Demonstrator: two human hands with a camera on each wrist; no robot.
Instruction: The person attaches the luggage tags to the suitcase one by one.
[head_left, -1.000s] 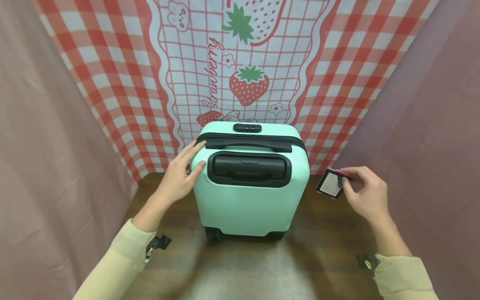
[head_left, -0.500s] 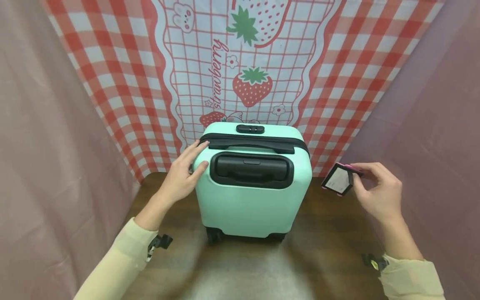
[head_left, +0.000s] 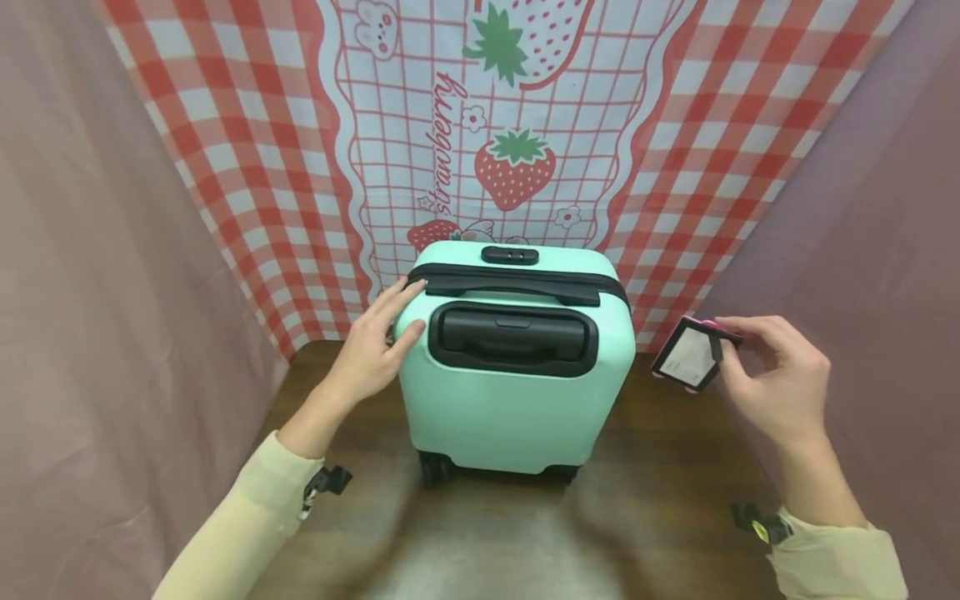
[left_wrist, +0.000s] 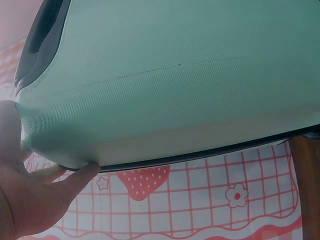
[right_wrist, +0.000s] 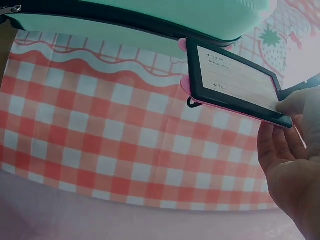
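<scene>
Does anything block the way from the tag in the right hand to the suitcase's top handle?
Nothing visible does. In the head view, the right hand holds the tag beside the suitcase, with only a gap between them; the left hand touches the suitcase's opposite corner, off the line to the top handle.

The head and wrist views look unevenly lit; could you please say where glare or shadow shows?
Head view: pale glare on the brown tabletop, shadows either side; left wrist view: whitish haze by the left edge; right wrist view: washed-out patch at upper right, the luggage tag headings readable.
</scene>
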